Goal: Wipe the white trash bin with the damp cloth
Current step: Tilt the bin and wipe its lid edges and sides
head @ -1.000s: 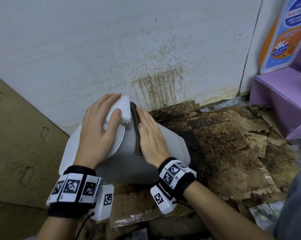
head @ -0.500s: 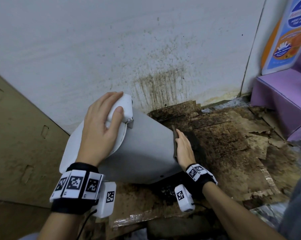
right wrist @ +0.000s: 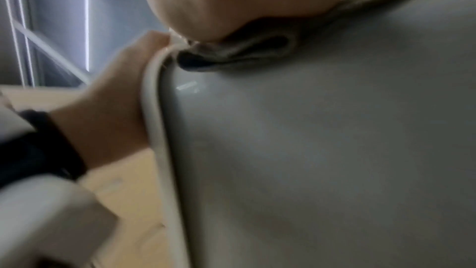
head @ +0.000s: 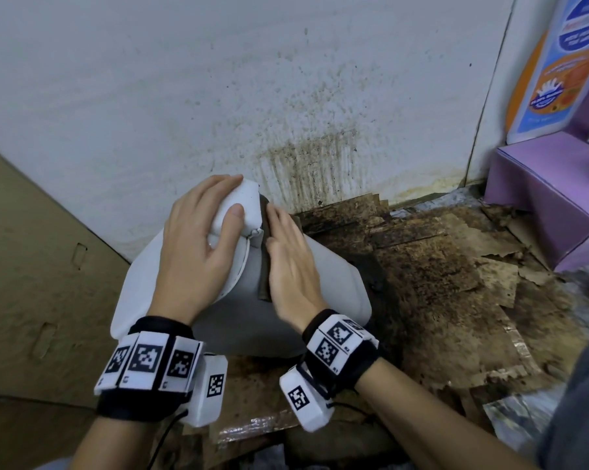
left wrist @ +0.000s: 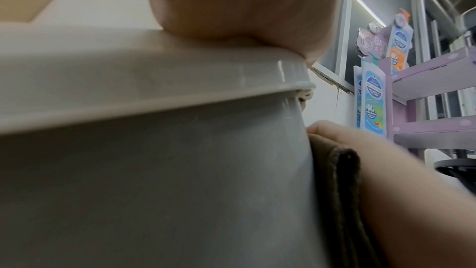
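On stained floor by the wall, the tipped white trash bin [head: 323, 283] is steadied by the left hand [head: 198, 245], fingers curled over its lid. Beside it, the right hand [head: 291, 262] presses flat, fingers straight, on the dark damp cloth [head: 263, 266] against the bin's grey side.

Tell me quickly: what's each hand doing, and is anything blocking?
Left hand grips the tilted bin's lid. Right hand presses dark cloth flat on bin side, near the lid. Nothing blocking.
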Available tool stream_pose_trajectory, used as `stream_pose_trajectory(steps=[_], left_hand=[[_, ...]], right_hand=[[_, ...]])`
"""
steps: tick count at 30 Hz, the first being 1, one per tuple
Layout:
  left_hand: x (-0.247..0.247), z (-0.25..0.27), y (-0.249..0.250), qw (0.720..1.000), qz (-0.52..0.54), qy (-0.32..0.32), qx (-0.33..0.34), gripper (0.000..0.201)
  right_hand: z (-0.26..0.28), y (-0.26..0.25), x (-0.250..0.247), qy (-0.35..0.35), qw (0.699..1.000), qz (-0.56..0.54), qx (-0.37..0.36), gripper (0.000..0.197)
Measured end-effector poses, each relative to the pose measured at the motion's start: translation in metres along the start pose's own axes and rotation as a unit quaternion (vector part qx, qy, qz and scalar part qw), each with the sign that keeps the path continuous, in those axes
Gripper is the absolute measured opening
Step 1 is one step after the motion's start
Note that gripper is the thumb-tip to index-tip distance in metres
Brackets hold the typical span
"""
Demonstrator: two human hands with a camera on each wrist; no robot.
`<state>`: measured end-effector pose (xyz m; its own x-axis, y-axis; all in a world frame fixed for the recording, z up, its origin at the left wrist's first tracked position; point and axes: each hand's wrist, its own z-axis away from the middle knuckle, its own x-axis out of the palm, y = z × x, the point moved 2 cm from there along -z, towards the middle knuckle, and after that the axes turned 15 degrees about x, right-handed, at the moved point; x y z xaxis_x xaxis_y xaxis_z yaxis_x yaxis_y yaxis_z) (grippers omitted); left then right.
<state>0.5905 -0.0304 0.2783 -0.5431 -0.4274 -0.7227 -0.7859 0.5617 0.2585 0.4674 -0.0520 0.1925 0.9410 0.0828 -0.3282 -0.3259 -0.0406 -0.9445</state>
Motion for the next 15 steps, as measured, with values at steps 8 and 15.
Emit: stream_pose_trajectory(steps=[8,15], left_hand=[[-0.003,-0.001,-0.006,1.0,0.007,-0.002,-0.013,0.041],[-0.008,0.001,-0.011,0.999,0.022,0.014,-0.025,0.039]], right_hand=[[0.007,0.083,-0.013,0.087,0.996,-0.007,-0.034,0.056],[0.007,0.158,-0.034,0.12,0.978,-0.065,0.159,0.06]])
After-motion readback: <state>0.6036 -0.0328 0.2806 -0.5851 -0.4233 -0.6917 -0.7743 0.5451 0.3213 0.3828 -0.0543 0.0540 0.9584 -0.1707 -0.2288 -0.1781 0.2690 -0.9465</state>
